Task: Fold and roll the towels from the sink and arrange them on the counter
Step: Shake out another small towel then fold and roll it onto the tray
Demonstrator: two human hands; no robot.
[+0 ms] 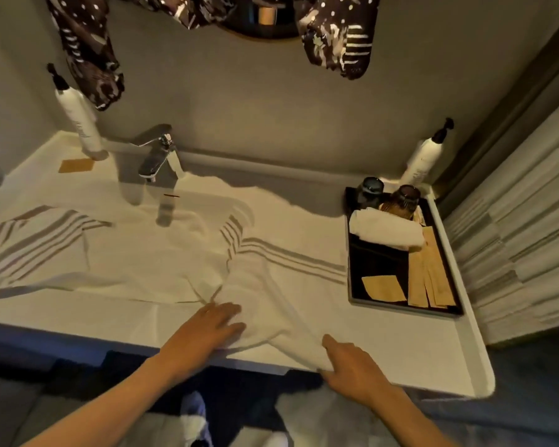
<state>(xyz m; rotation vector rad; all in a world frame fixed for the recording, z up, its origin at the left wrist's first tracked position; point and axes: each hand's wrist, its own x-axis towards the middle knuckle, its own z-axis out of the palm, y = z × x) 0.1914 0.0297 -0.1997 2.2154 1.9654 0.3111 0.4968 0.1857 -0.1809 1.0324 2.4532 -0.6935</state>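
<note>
A white towel with grey stripes [271, 285] lies spread and rumpled over the white counter [400, 350] and the sink area, one end hanging over the front edge. My left hand [207, 330] rests flat on the towel near the front edge, fingers apart. My right hand [349, 366] pinches the towel's hanging edge at the counter's front. A second striped white towel [36, 246] lies crumpled at the left. One rolled white towel [386, 232] sits in the black tray [349, 253] at the right.
A chrome faucet [158, 156] stands behind the towels. White pump bottles stand at the back left [78, 121] and back right [421, 162]. The tray also holds two dark glasses [404, 196] and tan paper packets [430, 272]. A patterned cloth [88, 59] hangs above.
</note>
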